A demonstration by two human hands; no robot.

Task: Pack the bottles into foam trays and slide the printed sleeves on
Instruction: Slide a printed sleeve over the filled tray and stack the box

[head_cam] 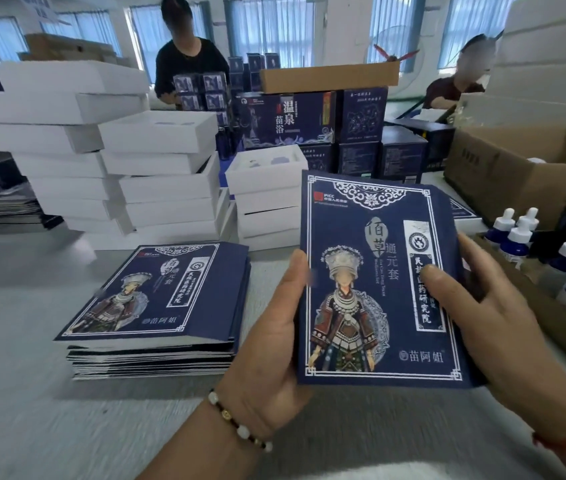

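Printed sleeve [381, 282] held above the table [15, 393] by both edges: left hand [274, 337] and right hand [492, 313] gripping it; sleeve stack [153, 306] left; dropper bottles [551, 258], apparently boxed, right

A matt, dark blue printed card sleeve [378, 282] is held above the desk [15, 393], whose surface looks pale and smooth. Like sleeves [157, 306] are stacked near the desk's middle. White trays [167, 174] of matt foam are piled behind. Glossy blue bottles [516, 237] with white plastic droppers are seen by brown corrugated cardboard [516, 168] at the right edge.
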